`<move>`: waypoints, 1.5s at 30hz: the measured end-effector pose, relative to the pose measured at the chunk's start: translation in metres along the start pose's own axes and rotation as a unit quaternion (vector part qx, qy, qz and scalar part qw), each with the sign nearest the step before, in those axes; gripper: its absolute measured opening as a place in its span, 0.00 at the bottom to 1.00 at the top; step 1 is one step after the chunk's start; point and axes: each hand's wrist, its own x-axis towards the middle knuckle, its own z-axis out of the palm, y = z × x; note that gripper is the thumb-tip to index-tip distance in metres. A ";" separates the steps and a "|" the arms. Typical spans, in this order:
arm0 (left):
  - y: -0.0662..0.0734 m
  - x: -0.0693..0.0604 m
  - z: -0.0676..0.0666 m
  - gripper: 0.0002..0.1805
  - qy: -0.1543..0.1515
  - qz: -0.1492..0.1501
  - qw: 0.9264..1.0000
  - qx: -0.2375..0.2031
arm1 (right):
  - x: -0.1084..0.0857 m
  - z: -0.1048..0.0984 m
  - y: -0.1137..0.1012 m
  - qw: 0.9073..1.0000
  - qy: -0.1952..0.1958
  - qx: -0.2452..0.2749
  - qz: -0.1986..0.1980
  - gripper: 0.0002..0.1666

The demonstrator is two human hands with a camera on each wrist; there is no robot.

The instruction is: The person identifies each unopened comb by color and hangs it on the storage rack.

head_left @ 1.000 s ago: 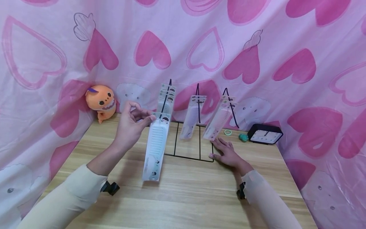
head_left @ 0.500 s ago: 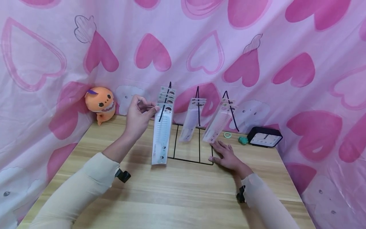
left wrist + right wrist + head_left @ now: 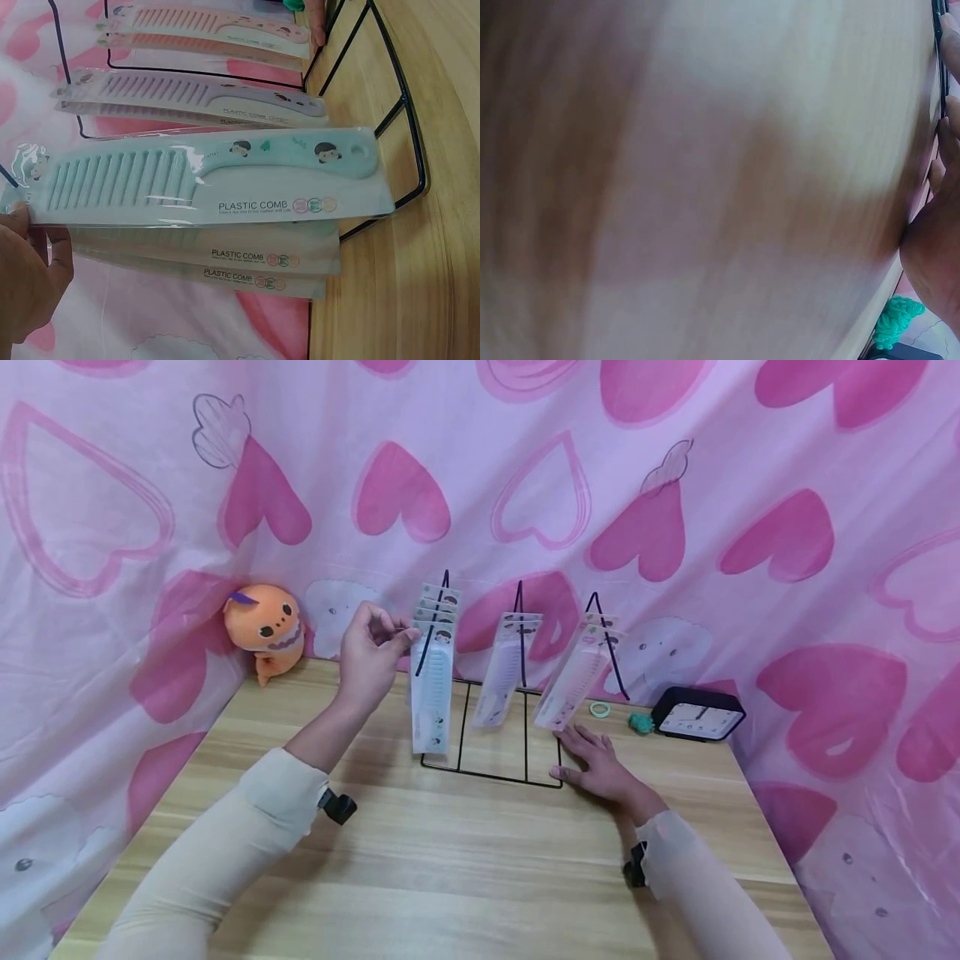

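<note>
My left hand (image 3: 372, 652) pinches the top edge of a packaged green plastic comb (image 3: 217, 176), which hangs on the left hook of a black wire rack (image 3: 491, 778). Behind it on that hook are several more packaged green combs (image 3: 247, 259). Packaged purple combs (image 3: 498, 677) hang from the middle hook, and packaged pink combs (image 3: 577, 681) from the right one. My right hand (image 3: 600, 768) lies with fingers spread at the right side of the rack's base, touching its wire. In the right wrist view only part of this hand (image 3: 937, 240) shows at the edge.
An orange plush toy (image 3: 264, 627) sits at the table's back left corner. To the right of the rack are a pale green ring (image 3: 599, 709), a small teal object (image 3: 641, 722) and a black clock (image 3: 699, 713). A pink heart-patterned curtain (image 3: 480, 485) surrounds the wooden table (image 3: 480, 868).
My left hand has moved back along the left hook with the green comb, bringing it closer to the other green combs. My right hand has stayed on the rack's base.
</note>
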 end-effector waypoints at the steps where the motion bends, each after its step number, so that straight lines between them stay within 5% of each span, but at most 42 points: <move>1: -0.001 0.001 0.001 0.18 0.000 -0.001 1.000 -0.001 | 0.000 0.000 0.000 1.000 0.000 0.000 -0.001 0.55; 32: 0.001 0.007 -0.022 0.17 -0.083 0.007 0.995 0.061 | 0.000 -0.003 -0.006 1.000 -0.014 -0.013 0.004 0.54; 38: 0.004 0.004 -0.031 0.17 -0.092 -0.016 0.989 0.113 | -0.001 -0.004 -0.006 0.999 -0.009 -0.034 -0.005 0.52; 45: -0.001 0.002 -0.051 0.20 -0.108 -0.003 0.974 0.199 | -0.003 -0.011 -0.011 0.998 -0.011 -0.059 0.000 0.56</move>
